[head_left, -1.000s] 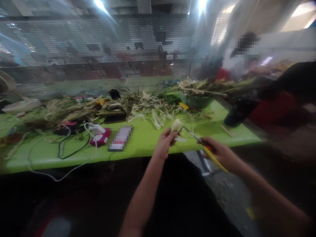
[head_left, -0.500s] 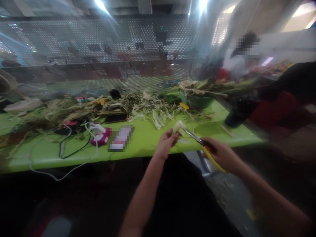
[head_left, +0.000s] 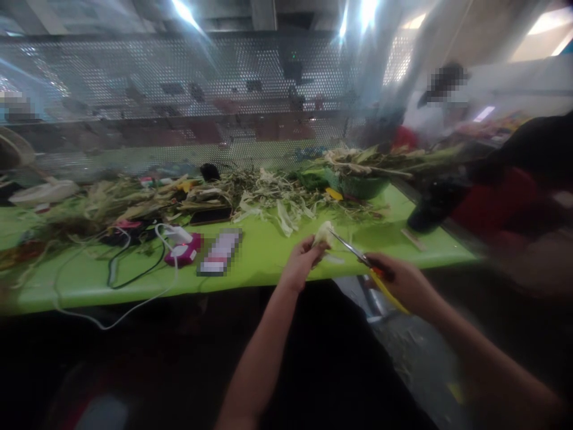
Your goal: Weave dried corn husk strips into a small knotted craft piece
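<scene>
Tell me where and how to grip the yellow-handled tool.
Take the yellow-handled tool by its handle end, coming from the right, as the right hand does. The narrow metal end slants away up and left, its tip at or very near the pale piece in the left hand, so the handle looks like the safer hold.

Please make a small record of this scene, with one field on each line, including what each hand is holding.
Left hand: the hand pinches a pale piece, above the table's front part
Right hand: the hand grips a metal tool with yellow on its handle
Tool tip: at the piece; contact cannot be told
Table: bright green
Back of table: loose dry leaves, and more heaped on a green bowl
Left of hands: phone, purple block, white cable
</scene>
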Available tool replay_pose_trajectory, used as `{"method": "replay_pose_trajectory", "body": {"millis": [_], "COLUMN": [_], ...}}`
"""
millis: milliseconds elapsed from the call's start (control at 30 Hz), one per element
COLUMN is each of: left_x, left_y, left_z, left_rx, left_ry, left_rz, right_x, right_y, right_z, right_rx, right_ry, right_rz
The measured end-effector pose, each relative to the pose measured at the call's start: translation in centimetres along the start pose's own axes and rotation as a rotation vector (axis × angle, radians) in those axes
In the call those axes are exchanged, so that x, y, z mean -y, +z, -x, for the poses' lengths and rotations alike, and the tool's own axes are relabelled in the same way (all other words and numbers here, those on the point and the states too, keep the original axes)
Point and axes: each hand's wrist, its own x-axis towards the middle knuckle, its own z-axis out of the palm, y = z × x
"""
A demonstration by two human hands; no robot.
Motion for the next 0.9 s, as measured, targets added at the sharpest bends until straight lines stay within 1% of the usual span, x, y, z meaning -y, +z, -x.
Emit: {"method": "replay_pose_trajectory", "body": {"millis": [133,267,467,700,900], "left_x": [0.2,0.0,-0.1,0.4,0.5], "left_y": [0.0,0.2,0.3,0.2,0.3], "left_z": [-0.1,0.0,0.2,-0.2,0.0], "left_rx": [0.004,-0.002,0.001,-0.016,-0.018], "left_ry": [0.001,-0.025,-0.027,-0.014,-0.004], "left_rz": [0.010,0.018,0.016,0.031,0.018], "right_x": [0.8,1.4,1.0,1.0,0.9], "right_y": [-0.5,-0.9,-0.8,-0.7,-0.6], "right_z": [0.2,0.3,0.4,0.5,0.5], "right_rx": [0.012,0.053,0.061,0.058,0.028], "right_ry": [-0.024,-0.040,-0.016,-0.013,-0.006], "right_rz": [0.020,-0.034,-0.065,-0.058,-0.085]}}
